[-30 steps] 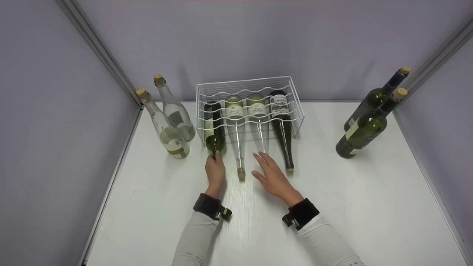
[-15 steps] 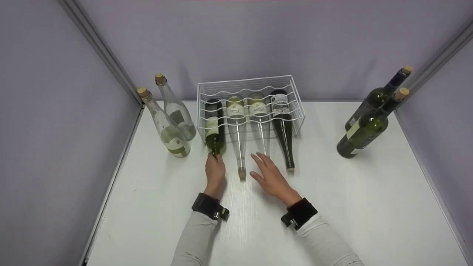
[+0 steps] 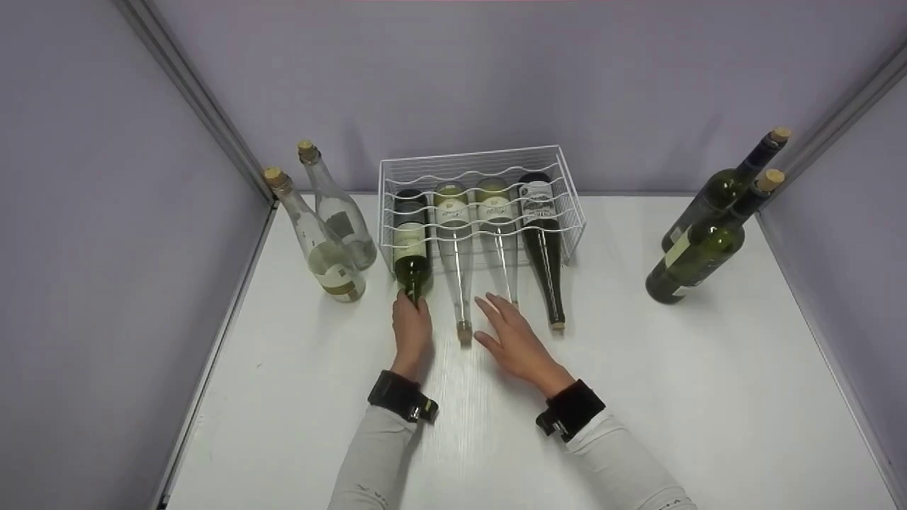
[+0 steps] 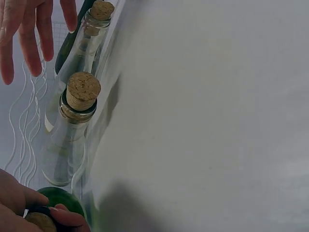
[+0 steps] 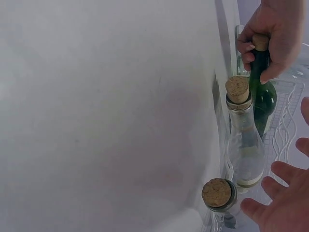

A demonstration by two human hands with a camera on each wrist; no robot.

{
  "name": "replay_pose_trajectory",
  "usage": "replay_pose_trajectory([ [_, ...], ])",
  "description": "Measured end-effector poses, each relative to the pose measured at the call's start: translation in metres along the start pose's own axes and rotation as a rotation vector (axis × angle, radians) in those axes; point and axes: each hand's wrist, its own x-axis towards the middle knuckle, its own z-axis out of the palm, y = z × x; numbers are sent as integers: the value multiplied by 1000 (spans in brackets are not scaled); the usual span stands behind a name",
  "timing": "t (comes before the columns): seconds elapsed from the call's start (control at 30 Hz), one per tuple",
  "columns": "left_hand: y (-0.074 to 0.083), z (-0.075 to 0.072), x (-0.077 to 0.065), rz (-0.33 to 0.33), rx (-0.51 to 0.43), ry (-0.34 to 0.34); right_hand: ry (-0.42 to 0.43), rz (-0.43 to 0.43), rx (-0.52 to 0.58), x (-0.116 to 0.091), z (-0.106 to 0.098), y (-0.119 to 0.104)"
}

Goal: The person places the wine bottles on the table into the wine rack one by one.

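My left hand (image 3: 412, 327) grips the corked neck of a green wine bottle (image 3: 412, 244) that lies in the leftmost slot of a white wire wine rack (image 3: 482, 151). Its cream label faces up. In the right wrist view the fingers wrap that green neck just below the cork (image 5: 260, 42). My right hand (image 3: 521, 347) is spread with nothing in it, over the neck end of a clear bottle (image 3: 498, 234). Between the hands a second clear bottle (image 3: 457, 262) points its cork toward me. A dark bottle (image 3: 544, 262) lies in the rightmost filled slot.
Two clear corked bottles (image 3: 333, 269) stand upright left of the rack. On the right, two dark green corked bottles (image 3: 698, 248) stand by the side wall (image 3: 850, 212). The white table (image 3: 468, 453) runs to the back wall behind the rack.
The green bottle has rolled in its slot under my left hand, its label coming round to face up. My right hand has shifted slightly left, still spread.
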Motion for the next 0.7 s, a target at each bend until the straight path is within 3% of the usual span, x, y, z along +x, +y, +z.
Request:
replay_pose_trajectory([
  [0.43, 4, 1, -1, -32, -5, 12, -1, -11, 15, 3, 5, -11],
  [0.7, 2, 0, 3, -1, 16, 27, -20, -21, -1, 2, 7, -12],
])
